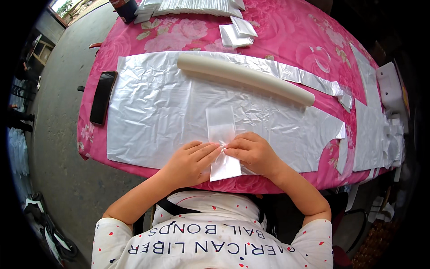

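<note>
Pink cloth [192, 33] lies under a white sheet [148, 103]. Over the sheet's near edge, left hand [195, 160] and right hand [251, 152] pinch a folded strip [225, 168], seemingly gathering its middle, partly hidden; next calls for even grip.

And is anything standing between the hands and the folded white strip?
Nothing visible is: the left hand and right hand both hold the folded strip at its gathered middle. The pale tube lies farther out on the plastic sheet, out of their way.
</note>
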`<state>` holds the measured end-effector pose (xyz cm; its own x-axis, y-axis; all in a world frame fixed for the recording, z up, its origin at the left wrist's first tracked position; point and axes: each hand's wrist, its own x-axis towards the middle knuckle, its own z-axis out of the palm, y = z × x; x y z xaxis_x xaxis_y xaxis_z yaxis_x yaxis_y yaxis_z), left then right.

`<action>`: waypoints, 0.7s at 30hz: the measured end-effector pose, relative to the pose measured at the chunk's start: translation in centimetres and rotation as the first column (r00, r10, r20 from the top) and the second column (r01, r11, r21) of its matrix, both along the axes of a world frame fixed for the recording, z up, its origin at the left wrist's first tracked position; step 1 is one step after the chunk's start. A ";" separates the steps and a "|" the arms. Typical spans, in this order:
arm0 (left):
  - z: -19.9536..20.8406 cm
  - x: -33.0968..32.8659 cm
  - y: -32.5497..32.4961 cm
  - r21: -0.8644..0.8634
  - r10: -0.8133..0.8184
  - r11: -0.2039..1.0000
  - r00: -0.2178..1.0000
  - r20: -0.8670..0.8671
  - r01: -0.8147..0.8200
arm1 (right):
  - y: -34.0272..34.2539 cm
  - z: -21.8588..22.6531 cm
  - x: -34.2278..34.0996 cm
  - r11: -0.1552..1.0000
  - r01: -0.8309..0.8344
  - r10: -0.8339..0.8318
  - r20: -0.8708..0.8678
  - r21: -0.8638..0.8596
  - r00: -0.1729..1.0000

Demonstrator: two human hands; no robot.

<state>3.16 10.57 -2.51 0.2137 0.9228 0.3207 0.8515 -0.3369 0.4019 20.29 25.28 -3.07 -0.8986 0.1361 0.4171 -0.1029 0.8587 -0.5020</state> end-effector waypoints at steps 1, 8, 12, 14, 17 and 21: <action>0.1 0.0 0.0 -0.007 0.007 1.000 0.999 0.031 -0.007 | -0.3 -0.1 0.2 1.000 -0.002 0.002 -0.007 0.002 1.000; 0.4 1.0 0.7 -0.134 0.283 0.957 0.925 0.255 -0.256 | 0.1 1.5 -0.1 0.808 0.349 -0.199 0.338 -0.474 0.920; 0.3 0.7 2.3 -0.298 0.510 0.849 0.824 0.245 -0.437 | 1.4 2.5 -2.1 0.677 0.561 -0.218 0.599 -0.476 0.770; 0.6 0.3 3.1 -0.408 0.570 0.801 0.768 0.292 -0.439 | 2.2 3.1 -3.2 0.624 0.600 -0.120 0.697 -0.501 0.707; 0.3 -0.2 3.5 -0.441 0.600 0.779 0.734 0.319 -0.445 | 3.4 3.0 -4.1 0.591 0.632 -0.019 0.775 -0.501 0.632; 1.5 -0.6 3.7 -0.581 0.621 0.708 0.746 0.240 -0.402 | 3.6 3.0 -4.6 0.591 0.649 0.001 0.805 -0.479 0.593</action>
